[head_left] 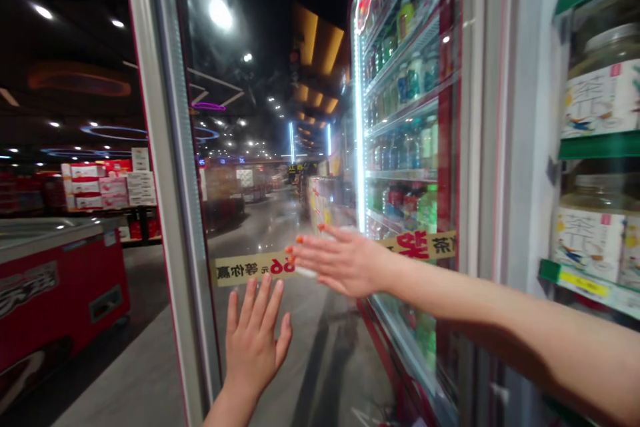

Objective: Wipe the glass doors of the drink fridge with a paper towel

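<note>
A glass cooler door [260,213] in a metal frame stands open in front of me. My left hand [253,340] lies flat near the lower part of the pane, fingers stretched, with nothing in it. My right hand [345,260] reaches across from the right, its fingers extended and pressed towards the glass. A bit of white cloth [307,273] shows between the fingers and thumb; most of it is hidden under the palm. Behind both hands runs a yellow sticker strip [240,269] with mirrored lettering.
Through the pane a lit drinks cooler [400,113] shows shelves of bottles. Close on the right are shelves with large labelled jars [595,227]. A red chest freezer [65,293] stands at the left, with stacked boxes [100,187] behind it. The door's metal edge [170,167] runs upright at left.
</note>
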### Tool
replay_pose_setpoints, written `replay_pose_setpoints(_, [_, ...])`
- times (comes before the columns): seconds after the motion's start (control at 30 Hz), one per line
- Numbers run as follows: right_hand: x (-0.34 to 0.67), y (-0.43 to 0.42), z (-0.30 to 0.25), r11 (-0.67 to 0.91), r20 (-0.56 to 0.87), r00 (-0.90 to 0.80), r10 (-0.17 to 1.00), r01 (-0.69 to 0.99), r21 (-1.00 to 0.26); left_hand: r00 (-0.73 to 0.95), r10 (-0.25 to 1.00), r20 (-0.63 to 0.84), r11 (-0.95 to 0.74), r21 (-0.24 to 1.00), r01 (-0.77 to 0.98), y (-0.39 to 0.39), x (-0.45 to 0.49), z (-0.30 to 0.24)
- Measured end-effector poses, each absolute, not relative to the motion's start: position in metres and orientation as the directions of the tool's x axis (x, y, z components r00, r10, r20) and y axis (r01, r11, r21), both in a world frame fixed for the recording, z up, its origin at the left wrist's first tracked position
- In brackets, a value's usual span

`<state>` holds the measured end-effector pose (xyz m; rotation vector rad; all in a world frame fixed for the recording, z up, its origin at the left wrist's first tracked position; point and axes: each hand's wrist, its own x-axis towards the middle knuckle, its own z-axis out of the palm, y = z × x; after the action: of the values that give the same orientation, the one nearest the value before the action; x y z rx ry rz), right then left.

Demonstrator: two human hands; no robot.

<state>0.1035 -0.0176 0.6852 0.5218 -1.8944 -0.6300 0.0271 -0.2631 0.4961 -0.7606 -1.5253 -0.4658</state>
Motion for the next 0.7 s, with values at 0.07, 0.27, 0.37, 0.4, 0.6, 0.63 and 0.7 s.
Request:
replay_pose_setpoints(0.07, [0.11,0.009,0.715,0.804,0.75,-0.343,-0.566,-0.028,0.594,0.024,0.184,0.983,0.692,-0.147,0.707,-0.261,0.027,0.497])
replay_pose_setpoints(0.27, [0.119,0.042,0.699,0.969,0.975,-0.077,-0.21,0.112,0.218,0.008,0.162,0.987,0.689,-0.119,0.715,-0.256,0.025,0.495])
replay_pose_setpoints(0.37, [0.119,0.028,0.635,0.697,0.659,-0.235,-0.715,-0.174,0.695,0.01,0.156,0.988,0.684,-0.115,0.72,-0.257,0.023,0.493])
replay_pose_setpoints(0.4, [0.12,0.027,0.627,0.592,0.544,-0.241,-0.803,-0.228,0.773,0.009,0.153,0.988,0.684,-0.113,0.721,-0.257,0.023,0.492])
replay_pose_setpoints(0.6, [0.114,0.031,0.712,0.949,0.949,-0.09,-0.301,0.074,0.308,0.02,0.15,0.988,0.714,-0.122,0.69,-0.255,0.029,0.494])
replay_pose_setpoints(0.63, [0.109,0.024,0.717,0.976,0.98,-0.045,-0.196,0.083,0.199,0.02,0.15,0.988,0.717,-0.123,0.686,-0.255,0.03,0.494])
replay_pose_setpoints(0.7, [0.099,0.0,0.703,0.972,0.971,-0.045,-0.234,0.013,0.235,0.016,0.157,0.987,0.721,-0.125,0.681,-0.256,0.03,0.494])
